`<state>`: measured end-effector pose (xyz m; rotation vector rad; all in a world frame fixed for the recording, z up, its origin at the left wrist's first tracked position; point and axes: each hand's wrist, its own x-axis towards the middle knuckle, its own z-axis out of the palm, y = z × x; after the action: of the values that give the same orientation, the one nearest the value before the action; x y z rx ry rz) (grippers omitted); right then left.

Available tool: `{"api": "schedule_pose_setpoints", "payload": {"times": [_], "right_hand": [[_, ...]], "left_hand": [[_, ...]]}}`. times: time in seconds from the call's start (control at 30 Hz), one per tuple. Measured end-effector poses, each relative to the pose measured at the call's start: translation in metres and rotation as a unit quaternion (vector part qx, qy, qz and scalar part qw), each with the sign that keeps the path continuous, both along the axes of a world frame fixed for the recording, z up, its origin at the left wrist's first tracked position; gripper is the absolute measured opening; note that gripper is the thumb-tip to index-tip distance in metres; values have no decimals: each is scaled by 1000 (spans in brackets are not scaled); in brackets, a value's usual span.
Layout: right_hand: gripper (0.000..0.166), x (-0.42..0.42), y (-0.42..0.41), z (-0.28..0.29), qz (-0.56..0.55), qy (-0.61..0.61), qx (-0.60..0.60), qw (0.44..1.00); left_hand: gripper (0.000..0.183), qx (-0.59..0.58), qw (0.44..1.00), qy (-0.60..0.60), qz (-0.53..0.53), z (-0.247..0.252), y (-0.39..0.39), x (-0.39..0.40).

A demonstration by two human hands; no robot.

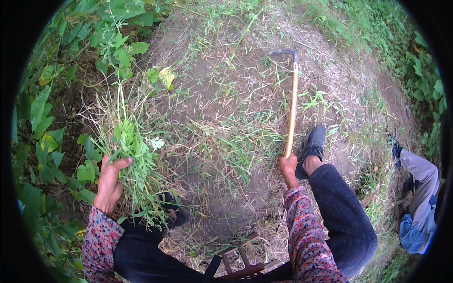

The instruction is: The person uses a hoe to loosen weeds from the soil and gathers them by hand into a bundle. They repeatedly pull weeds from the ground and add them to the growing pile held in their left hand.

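Observation:
My left hand (112,184) grips a bunch of green leafy weeds and dry grass (136,152) at the left, above my left foot. The thumb lies across the stems, and the other fingers are partly hidden behind the bunch. In my right hand (288,166) is the lower end of a sickle's long wooden handle (292,106), beside my right shoe. The sickle's curved dark metal blade (282,51) points left at the top of the handle, over the soil. Cut or flattened grass (230,141) lies on the ground between my hands.
Broad-leaved plants (46,116) grow densely along the left, with more greenery (421,74) at the far right. A wooden slatted seat (244,258) is beneath me. My right shoe (313,145) rests on the ground. Another person in grey trousers (423,177) sits at the right edge.

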<state>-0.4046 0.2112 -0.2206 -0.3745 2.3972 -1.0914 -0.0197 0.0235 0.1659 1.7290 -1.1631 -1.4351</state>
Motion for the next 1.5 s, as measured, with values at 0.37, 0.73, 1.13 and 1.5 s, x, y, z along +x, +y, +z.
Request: {"api": "schedule_pose_setpoints", "payload": {"times": [0.37,0.73,1.13,1.5], "right_hand": [[12,33,-9,40,-51,-166,-176,969],[16,39,-6,56,-39,-262,-107,958],[7,31,-27,24,-42,-174,-102,979],[16,62,-37,69,-12,-212,-125,969]], "left_hand": [[89,8,1000,3,10,-3,-1,6],[44,-29,999,-20,20,-2,1,-3],[55,-8,1000,-1,-12,1,-1,-4],[44,-28,1000,-11,9,4,6,3]]}}
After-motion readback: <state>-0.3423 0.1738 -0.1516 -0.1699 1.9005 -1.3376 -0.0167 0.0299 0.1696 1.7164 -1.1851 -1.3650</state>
